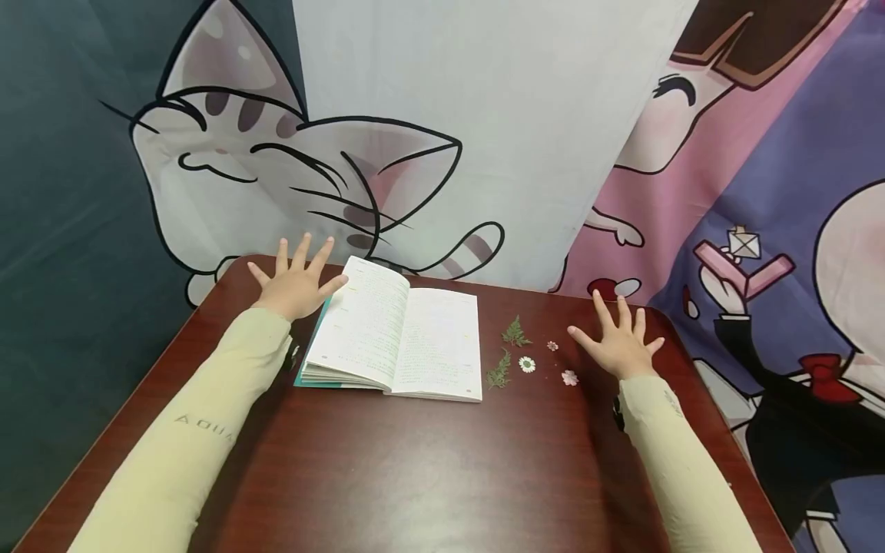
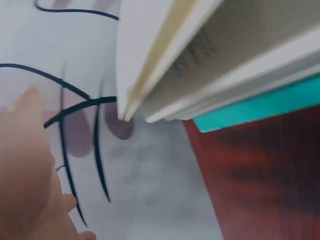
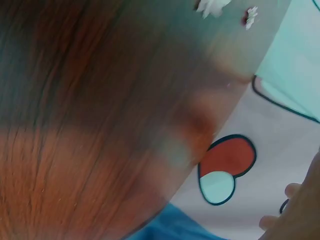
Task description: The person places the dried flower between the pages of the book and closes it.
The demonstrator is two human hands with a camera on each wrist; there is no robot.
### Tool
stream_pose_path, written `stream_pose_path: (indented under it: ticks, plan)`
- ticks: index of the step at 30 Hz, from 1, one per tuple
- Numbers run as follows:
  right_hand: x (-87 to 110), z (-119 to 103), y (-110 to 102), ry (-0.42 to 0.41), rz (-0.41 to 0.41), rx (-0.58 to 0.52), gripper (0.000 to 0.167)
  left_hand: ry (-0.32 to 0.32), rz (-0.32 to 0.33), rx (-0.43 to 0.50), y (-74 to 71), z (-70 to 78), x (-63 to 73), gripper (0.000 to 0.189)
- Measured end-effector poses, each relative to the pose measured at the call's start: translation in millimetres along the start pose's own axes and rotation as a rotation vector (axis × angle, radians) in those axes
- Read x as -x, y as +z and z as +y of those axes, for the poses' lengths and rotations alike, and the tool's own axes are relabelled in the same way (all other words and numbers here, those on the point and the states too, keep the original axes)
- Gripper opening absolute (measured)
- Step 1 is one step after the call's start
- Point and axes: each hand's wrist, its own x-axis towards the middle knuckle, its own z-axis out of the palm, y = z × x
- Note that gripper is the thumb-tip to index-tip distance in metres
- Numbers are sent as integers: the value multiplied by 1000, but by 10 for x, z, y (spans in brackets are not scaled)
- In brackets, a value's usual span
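I saw the book open on the counter beside ferns and flowers, left hand and right hand spread, each grip released: looked pre-contact, next move probably called for a light pinch.

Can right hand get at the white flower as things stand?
Probably yes: the right hand is empty, fingers spread; only the pale pink flower and a smaller one, both low, lie near its way to the white flower.
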Motion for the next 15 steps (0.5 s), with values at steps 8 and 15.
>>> stream_pose_path:
  ticks: [8, 15]
  plan:
    - [83, -154, 27, -47, 7, -25, 92, 86, 99, 60, -25, 142, 146, 83]
    - [211, -392, 95, -140, 104, -122, 79, 171, 281, 93, 85, 393, 279, 78]
